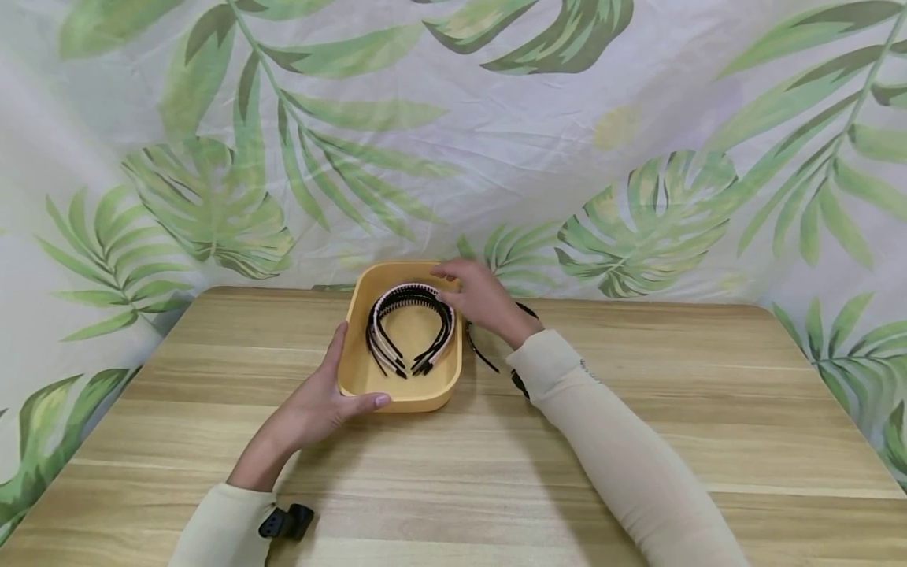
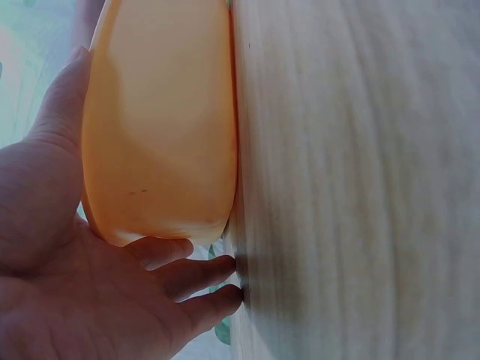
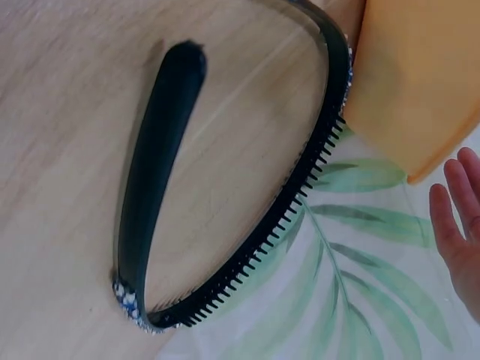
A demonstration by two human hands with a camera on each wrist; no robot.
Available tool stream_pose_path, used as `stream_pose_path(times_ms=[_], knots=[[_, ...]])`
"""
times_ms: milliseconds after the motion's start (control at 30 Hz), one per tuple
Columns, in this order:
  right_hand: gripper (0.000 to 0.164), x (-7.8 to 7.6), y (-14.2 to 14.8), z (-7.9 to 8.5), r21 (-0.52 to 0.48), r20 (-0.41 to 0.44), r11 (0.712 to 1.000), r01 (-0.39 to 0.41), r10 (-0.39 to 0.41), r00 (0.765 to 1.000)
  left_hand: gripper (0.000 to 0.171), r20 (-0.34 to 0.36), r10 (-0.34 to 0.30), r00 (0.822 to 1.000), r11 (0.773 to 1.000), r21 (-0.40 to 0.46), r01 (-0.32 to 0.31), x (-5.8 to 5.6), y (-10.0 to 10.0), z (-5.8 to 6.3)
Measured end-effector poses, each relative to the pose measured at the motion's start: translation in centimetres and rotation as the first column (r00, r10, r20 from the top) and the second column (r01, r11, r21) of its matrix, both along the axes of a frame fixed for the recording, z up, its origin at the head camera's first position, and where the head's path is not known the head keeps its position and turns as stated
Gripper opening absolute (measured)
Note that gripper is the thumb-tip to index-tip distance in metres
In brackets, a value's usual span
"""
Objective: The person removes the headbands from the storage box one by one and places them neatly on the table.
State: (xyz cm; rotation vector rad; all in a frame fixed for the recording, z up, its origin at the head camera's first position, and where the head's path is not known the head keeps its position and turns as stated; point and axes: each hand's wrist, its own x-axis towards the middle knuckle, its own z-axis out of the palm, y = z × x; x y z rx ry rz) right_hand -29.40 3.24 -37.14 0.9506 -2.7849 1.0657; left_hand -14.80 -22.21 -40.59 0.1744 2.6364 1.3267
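Note:
A yellow box [image 1: 349,346] stands at the table's far side, with several headbands [image 1: 407,293] nested inside, black ones and pale ones, some toothed. My left hand [image 1: 322,402] holds the box's near left corner. Its thumb lies on the front rim and its fingers are along the left wall, as the left wrist view also shows. At the box's far right corner is my right hand [image 1: 482,295], fingers extended and nothing visibly held. Below its wrist, a black toothed headband [image 3: 289,191] with glittery trim lies on the table, partly hidden by the arm in the head view.
The wood-grain table [image 1: 638,457] reaches back to a hanging cloth [image 1: 524,142] printed with green leaves. The box stands close to that cloth. A small black device [image 1: 286,521] is strapped at the left wrist.

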Motion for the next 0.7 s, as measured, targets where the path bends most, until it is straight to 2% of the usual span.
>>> stream_pose_path(times_ms=[333, 700], knots=[[0.042, -0.4, -0.8, -0.4, 0.016, 0.036, 1.0, -0.015, 0.014, 0.999, 0.135, -0.008, -0.003, 1.0, 1.0, -0.01, 0.003, 0.0, 0.1, 0.0], [0.041, -1.3, -1.6, -1.2, 0.036, 0.02, 0.999, -0.022, 0.021, 1.0, 0.133, -0.021, -0.007, 1.0, 1.0, -0.024, 0.007, 0.1, 0.1, 0.1]])
